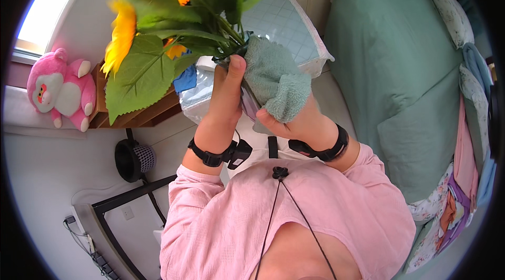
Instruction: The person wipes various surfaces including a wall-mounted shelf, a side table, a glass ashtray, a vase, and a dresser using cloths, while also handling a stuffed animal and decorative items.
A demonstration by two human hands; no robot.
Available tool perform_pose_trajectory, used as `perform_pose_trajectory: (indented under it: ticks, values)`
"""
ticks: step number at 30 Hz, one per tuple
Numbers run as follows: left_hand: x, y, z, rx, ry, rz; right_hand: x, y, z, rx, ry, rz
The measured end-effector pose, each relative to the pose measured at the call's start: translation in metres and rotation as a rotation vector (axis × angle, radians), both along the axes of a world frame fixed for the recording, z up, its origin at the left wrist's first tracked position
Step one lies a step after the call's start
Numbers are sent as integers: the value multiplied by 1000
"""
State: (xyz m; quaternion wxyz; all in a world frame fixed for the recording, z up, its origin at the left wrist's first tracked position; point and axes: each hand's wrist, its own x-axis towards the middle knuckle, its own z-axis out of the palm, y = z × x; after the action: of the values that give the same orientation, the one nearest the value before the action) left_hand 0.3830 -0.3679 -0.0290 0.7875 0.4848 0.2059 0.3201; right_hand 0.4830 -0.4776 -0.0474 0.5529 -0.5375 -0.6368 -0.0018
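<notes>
My left hand [228, 86] is closed round the neck of a vase [249, 102], its thumb up beside the dark rim. Only a strip of the vase's see-through, purplish body shows between my hands. From it a bunch of artificial-looking sunflowers [122, 33] leans to the far left, with large green leaves [142, 72] and yellow petals, some smeared by motion. A grey-green towelling cloth [276, 75] covers most of my right hand [297, 122], which holds it against the vase's right side. The fingers under the cloth are hidden.
A clear plastic-covered stand [286, 22] with a pale rim is beyond my hands. To the right lies a bed with a green cover [389, 85]. At left are a pink plush toy [62, 89], a wooden shelf [150, 112] and a black basket [134, 160].
</notes>
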Motion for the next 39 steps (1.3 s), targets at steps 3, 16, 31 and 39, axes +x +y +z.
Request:
perform_pose_trajectory:
  ticks: [3,16,31,39]
  values:
    - [-2,2,2,131,58,105,5,3,-14,57,-38,-58]
    - [-2,-12,9,27,-13,123,-3,0,-8,42,-165,-31]
    - [14,-10,10,16,-181,454,-14,23,-18,59,1188,175]
    - [1,3,-19,14,-222,281,8,14,1,-403,1668,565]
